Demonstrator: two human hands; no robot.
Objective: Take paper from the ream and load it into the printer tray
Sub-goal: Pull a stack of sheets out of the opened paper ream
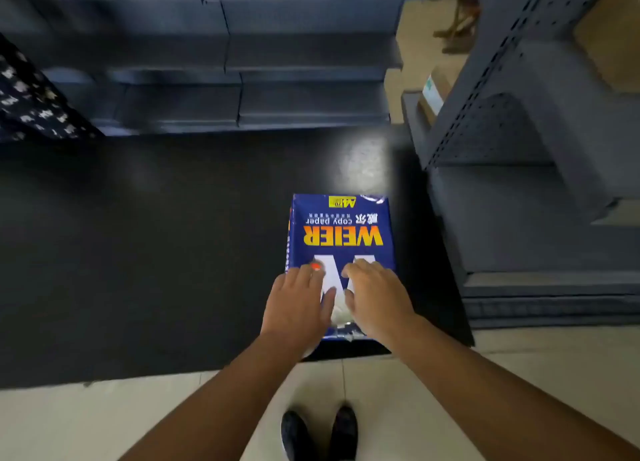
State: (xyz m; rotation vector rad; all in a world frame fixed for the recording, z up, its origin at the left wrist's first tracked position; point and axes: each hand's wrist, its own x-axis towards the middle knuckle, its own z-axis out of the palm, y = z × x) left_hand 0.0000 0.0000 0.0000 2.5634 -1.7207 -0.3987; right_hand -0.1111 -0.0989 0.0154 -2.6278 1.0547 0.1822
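Bare forearms, no sleeves showing; dark shoes on both feet.

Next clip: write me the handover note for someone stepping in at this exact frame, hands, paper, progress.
Left hand: flat, fingers spread, resting on the near end of the ream, gripping nothing.
Right hand: same, flat on the ream beside the left.
Ream: blue wrapped pack, lying flat on the dark table near its front edge, print upside down to the viewer. The near-end wrapper looks torn, with white showing between the hands.
Done: ream reached, perhaps opened.
Left: pull out sheets and load the tray. No printer or tray can be made out in this view; find it first.
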